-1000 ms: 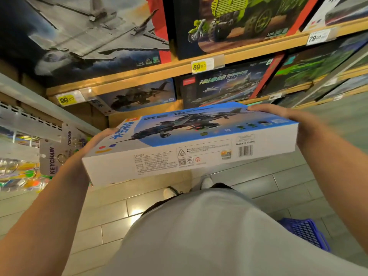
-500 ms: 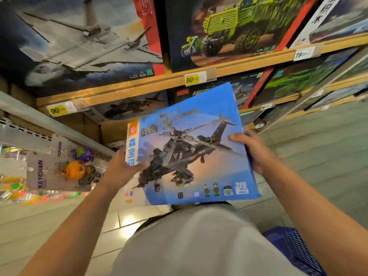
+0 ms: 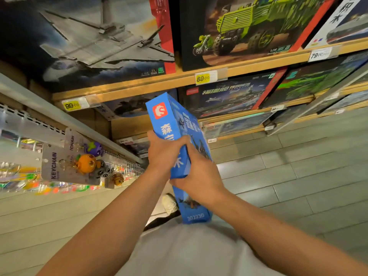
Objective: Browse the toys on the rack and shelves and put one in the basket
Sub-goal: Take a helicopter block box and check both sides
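The left hand (image 3: 165, 154) and the right hand (image 3: 199, 174) both grip the blue toy box (image 3: 175, 124), standing on end so its thin side can be read. The basket is not in view; shelves (image 3: 139, 84) at 12 o'clock.

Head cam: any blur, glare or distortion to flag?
Head view: warm store light; wide-angle bend bows the wooden shelf; left-side keychains smear, with some glare on their packaging; blue box stays readable between left hand and right hand.
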